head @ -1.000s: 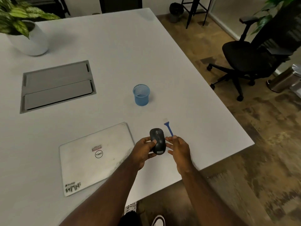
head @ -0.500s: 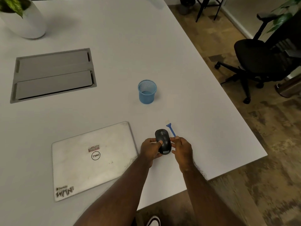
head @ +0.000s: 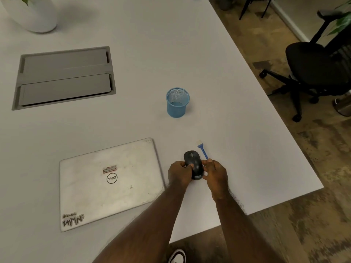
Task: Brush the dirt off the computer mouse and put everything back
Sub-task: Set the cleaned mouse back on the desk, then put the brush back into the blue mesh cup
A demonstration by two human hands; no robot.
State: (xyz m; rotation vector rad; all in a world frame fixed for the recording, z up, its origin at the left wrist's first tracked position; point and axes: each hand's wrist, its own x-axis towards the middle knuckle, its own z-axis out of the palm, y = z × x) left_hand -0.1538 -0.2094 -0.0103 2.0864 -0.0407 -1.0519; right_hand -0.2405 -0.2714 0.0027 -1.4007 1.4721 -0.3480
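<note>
Black mouse sat near the table's near-right edge, pinched between our left hand and right hand, which also gripped the blue brush; we'd judged short, light strokes best.

A: What is sitting on the wide white table?

B: A closed silver laptop with stickers on its lid is lying near the front edge. A grey rectangular recessed cable hatch is sitting flush in the tabletop, well behind it.

A: And at the far left corner?

B: A rounded white ceramic planter is standing there, partly cut off.

A: Off the table?

B: A black wheeled office chair is standing on the mottled brown floor, right of the table.
</note>
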